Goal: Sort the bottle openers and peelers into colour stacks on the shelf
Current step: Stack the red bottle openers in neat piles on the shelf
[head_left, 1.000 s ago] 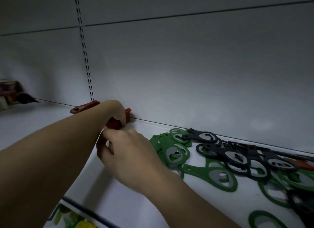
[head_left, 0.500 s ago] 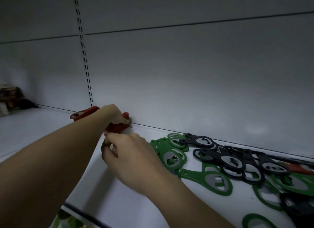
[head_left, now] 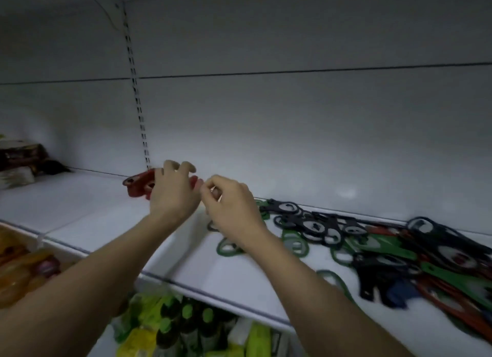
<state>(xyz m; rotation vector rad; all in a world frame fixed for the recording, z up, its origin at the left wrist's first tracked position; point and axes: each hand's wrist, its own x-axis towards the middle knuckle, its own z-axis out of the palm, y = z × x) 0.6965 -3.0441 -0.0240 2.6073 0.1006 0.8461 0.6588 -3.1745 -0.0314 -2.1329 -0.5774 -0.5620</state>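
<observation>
A small stack of red openers [head_left: 137, 187] lies at the back of the white shelf [head_left: 87, 213], against the back wall. My left hand [head_left: 173, 194] hovers just over its right part, fingers spread and holding nothing; a red end [head_left: 194, 181] shows past the fingers. My right hand [head_left: 233, 209] is close beside it, fingers curled in, with nothing visible in them. To the right lies a mixed heap: green openers [head_left: 295, 243], black openers [head_left: 316, 225] and red ones [head_left: 450, 300], overlapping. My right forearm hides part of the green ones.
A slotted upright rail [head_left: 138, 104] runs up the back wall behind the red stack. Dark boxes [head_left: 21, 157] sit at the shelf's far left. Below the shelf edge [head_left: 213, 298] are green bottles and packets [head_left: 186, 327] and orange goods [head_left: 18, 271].
Both hands have lifted off the red stack and drawn back a little. My left hand's fingers have spread open. The view has widened and now shows the lower shelf.
</observation>
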